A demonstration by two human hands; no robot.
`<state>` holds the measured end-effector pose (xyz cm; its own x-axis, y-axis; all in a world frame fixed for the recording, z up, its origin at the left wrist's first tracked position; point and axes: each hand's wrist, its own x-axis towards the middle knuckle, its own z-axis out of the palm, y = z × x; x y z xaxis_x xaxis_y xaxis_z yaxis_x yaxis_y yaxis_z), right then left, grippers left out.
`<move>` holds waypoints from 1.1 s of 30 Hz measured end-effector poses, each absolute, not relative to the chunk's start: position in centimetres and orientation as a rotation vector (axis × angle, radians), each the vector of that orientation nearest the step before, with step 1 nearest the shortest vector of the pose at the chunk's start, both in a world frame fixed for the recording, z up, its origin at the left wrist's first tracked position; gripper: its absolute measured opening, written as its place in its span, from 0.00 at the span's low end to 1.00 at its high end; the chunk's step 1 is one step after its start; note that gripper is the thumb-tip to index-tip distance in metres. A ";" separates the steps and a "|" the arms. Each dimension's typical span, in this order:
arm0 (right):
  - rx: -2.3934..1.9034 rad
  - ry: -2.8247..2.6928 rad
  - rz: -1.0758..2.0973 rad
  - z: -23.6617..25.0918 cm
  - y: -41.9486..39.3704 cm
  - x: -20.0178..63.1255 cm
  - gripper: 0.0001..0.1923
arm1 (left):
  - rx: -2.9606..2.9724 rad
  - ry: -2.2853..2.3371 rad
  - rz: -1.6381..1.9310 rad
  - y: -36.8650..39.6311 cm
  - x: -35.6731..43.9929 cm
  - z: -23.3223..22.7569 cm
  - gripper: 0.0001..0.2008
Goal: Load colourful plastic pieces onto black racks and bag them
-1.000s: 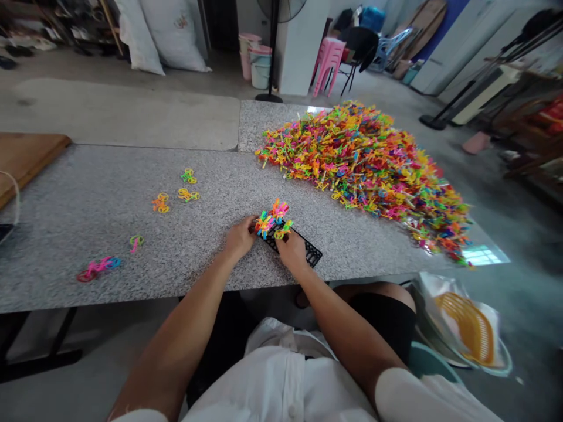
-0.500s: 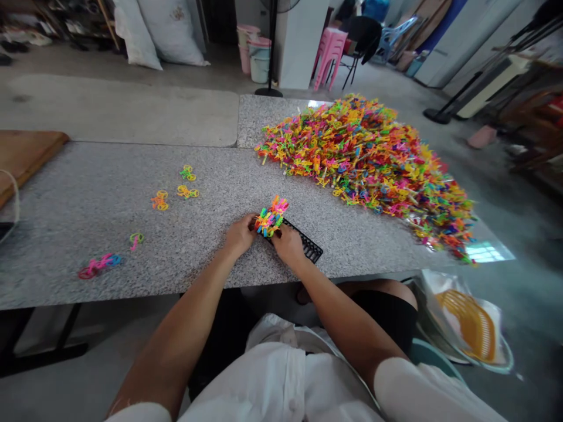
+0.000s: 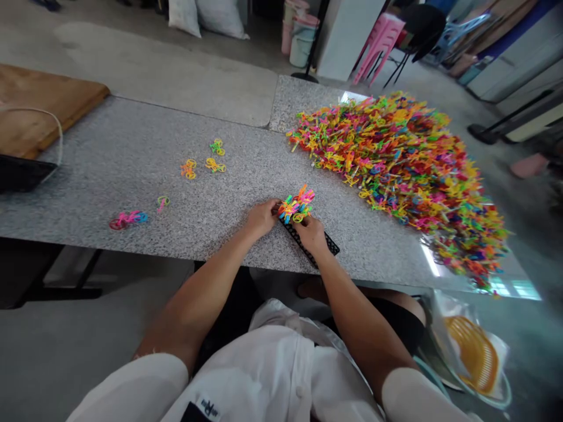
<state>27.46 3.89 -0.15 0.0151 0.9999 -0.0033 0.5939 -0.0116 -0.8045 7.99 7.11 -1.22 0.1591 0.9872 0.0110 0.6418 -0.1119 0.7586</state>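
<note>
A cluster of small bright plastic pieces stands up from the far-left end of a black slotted tray, which lies aslant on the granite table. My left hand is closed at that end, fingertips curled by the tray's edge and against the cluster. Bent over the tray, my right hand has thumb and fingers pinched at the cluster's near side, by a yellow ringed piece. The fingertips of both hands are partly hidden, and my right hand covers the tray's middle.
A large heap of similar multicoloured pieces covers the table's right side. Loose pieces lie to the left, including a yellow one and a pink-and-blue group. A wooden board lies far left. A yellow basket sits below right.
The camera view has shifted, so the table contents appear farther right. Both hands stay at the cluster on the tray; the tray and cluster look slightly turned.
</note>
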 end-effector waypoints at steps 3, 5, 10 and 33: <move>-1.707 -1.700 0.741 -0.4 3.6 27.0 0.14 | 1.826 1.552 0.704 7.1 7.9 -1.1 0.24; -1.723 -1.750 0.675 -0.6 3.4 26.6 0.13 | 1.828 1.562 0.691 7.2 7.9 -1.1 0.25; -1.800 -1.870 0.574 -0.4 3.2 26.0 0.11 | 1.835 1.572 0.694 7.2 7.8 -1.1 0.26; -1.670 -2.004 0.627 -0.8 3.9 27.6 0.10 | 1.849 1.546 0.701 6.9 7.9 -0.5 0.23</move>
